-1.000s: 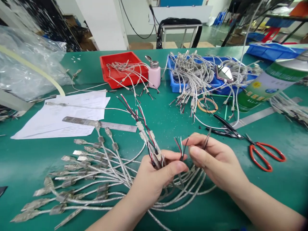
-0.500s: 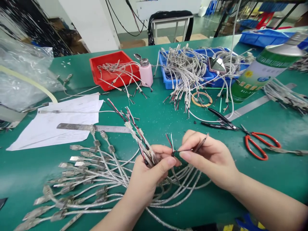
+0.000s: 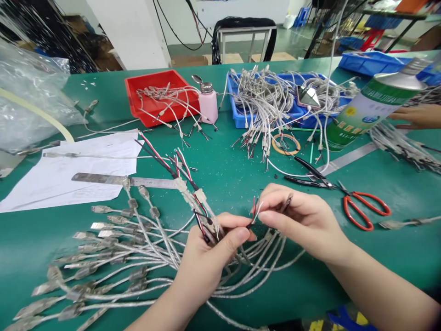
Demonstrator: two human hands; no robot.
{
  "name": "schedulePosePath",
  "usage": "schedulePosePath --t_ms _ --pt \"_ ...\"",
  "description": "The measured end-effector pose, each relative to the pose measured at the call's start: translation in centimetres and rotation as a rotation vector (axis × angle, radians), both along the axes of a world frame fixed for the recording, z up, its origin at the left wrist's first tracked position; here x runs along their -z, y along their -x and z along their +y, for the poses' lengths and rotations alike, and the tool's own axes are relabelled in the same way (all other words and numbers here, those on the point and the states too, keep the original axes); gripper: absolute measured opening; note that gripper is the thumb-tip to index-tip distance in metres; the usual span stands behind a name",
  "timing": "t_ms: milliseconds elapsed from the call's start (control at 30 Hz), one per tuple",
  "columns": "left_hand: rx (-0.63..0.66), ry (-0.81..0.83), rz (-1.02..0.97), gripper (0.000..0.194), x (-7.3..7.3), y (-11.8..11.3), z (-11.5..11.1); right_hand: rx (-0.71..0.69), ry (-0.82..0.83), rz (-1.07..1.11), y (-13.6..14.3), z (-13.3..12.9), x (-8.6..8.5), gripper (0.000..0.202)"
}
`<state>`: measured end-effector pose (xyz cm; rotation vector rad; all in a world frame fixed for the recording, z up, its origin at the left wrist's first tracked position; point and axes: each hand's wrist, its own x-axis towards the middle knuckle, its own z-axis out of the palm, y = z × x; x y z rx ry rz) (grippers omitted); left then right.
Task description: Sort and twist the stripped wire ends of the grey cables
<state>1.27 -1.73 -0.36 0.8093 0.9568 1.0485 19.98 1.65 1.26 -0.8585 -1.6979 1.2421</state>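
My left hand [image 3: 210, 257] is closed round several grey cables [image 3: 188, 193], whose stripped ends fan upward with red, white and black wires. Its thumb and forefinger pinch one cable end, from which short thin wires [image 3: 255, 209] stick up. My right hand [image 3: 306, 225] pinches at those wires with thumb and forefinger; exactly which strand is between the fingertips is hard to see. A slim dark pointed piece [image 3: 288, 202] pokes out from the curled fingers of the same hand. Below, the cables run across the table to clear USB plugs [image 3: 103, 233] on the left.
Beyond my hands stand a red tray [image 3: 138, 110], a pink pump bottle [image 3: 208, 105] and a blue tray [image 3: 240, 120] of cables. Cutters [image 3: 310, 177], scissors [image 3: 365, 209] and a green can [image 3: 361, 110] lie or stand rightward. Another person's hand [image 3: 418, 116] is at far right.
My right fingertips have gone from a stretched black wire to beside the upright red and white wires. Another person's hand has appeared at the right. The view has shifted slightly.
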Motion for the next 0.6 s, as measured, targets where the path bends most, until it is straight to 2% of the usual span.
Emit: schedulePosePath --t_ms 200,400,600 --pt "0.053 -0.126 0.156 0.007 -0.1 0.3 -0.2 -0.086 -0.081 -0.082 -0.1 0.3 -0.2 0.003" --pt "-0.012 -0.151 0.268 0.01 -0.3 0.2 -0.7 -0.119 -0.056 -0.144 -0.5 0.2 -0.6 0.005" --pt "0.093 -0.232 0.311 0.01 -1.0 0.7 -0.6 -0.241 -0.029 -0.171 -1.0 0.5 -1.2 0.007"
